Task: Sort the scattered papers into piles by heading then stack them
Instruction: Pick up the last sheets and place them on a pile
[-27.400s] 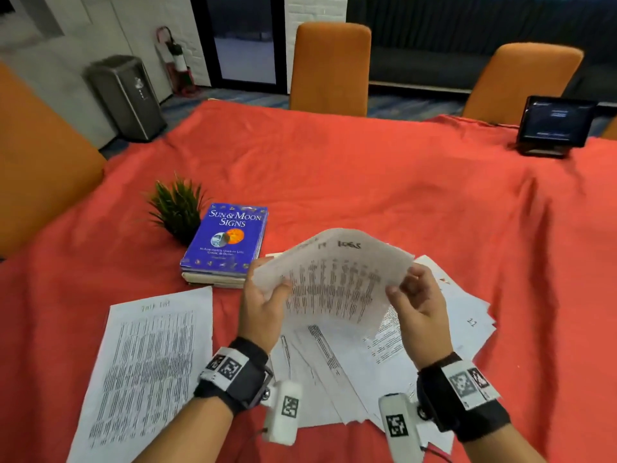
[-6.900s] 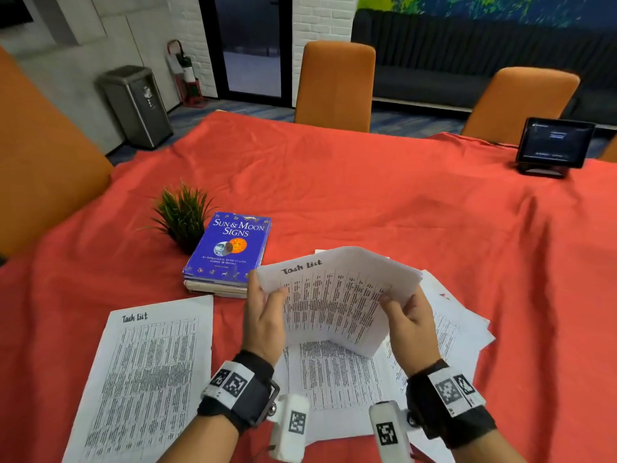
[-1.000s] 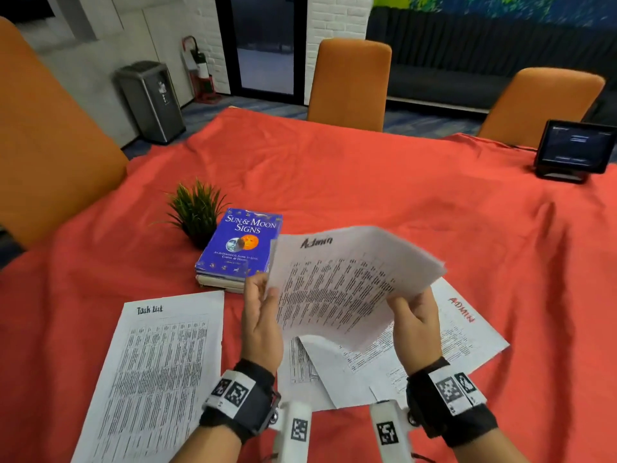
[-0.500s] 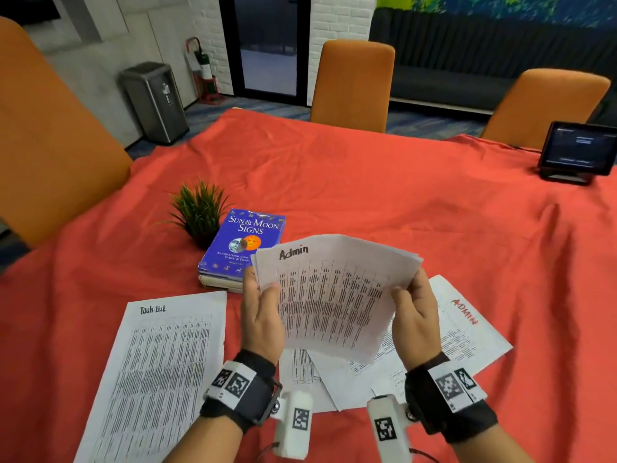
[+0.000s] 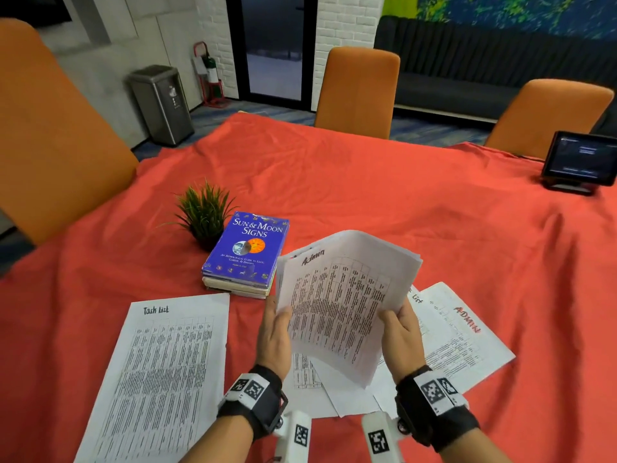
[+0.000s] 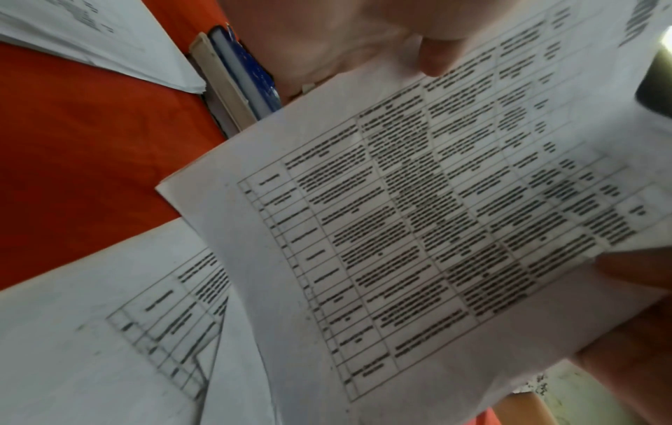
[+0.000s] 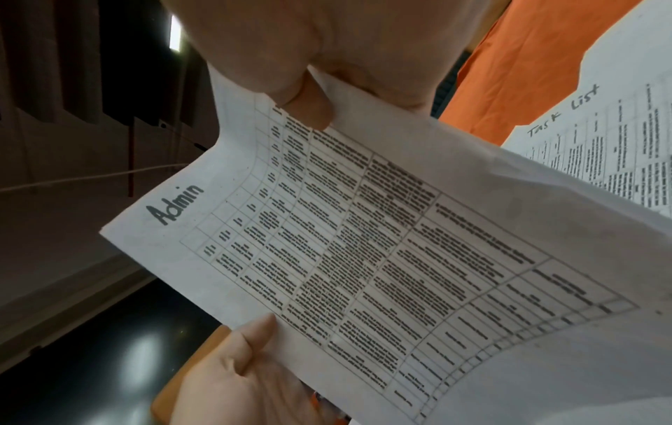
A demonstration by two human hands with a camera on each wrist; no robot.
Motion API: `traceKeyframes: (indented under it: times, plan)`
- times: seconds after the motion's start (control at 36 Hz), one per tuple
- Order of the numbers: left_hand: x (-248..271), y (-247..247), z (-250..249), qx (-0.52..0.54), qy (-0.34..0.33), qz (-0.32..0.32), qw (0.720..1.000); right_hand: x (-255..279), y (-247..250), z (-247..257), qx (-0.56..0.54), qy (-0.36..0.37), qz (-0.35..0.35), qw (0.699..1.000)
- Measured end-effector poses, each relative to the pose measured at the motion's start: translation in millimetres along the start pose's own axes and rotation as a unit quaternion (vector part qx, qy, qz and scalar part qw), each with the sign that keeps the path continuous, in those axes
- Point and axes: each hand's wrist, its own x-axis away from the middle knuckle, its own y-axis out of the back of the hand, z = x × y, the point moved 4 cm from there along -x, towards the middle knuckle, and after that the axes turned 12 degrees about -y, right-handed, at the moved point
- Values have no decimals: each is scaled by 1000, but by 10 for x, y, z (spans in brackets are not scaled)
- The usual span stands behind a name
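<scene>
A person's left hand (image 5: 274, 335) and right hand (image 5: 400, 337) lift a bundle of printed sheets (image 5: 344, 302) above a red tablecloth (image 5: 367, 195), each hand pinching a side edge, thumb on the front; the top sheet is headed "Admin". Below them loose papers (image 5: 334, 392) lie overlapping on the cloth, one headed "ADMIN" in red (image 5: 464, 335) to the right. A separate "Task List" pile (image 5: 163, 372) lies to the left, near a blue book (image 5: 247, 248) and a small green plant (image 5: 203, 212)
</scene>
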Motion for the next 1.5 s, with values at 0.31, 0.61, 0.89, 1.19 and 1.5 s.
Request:
traceKeyframes:
  times: [0.31, 0.61, 0.89, 1.19, 1.5]
  plan:
    - [-190, 888, -140, -95, 9, -36, 995, -72, -128, 61, -28, 8, 38, 999]
    - [-83, 2745, 311, -310, 206, -71, 925, -102, 75, -669, 76, -102, 24, 992]
    - [-89, 3040, 659, -392, 275, -26, 877, -33, 348, -1025, 169, -151, -11, 974]
    - [-173, 2998, 805, -395, 284, -38, 873, -18, 542, -1160, 194, -162, -34, 967]
    - [-255, 2751, 643, -544, 182, -94, 814, -92, 763, -1400, 205, -186, -85, 957]
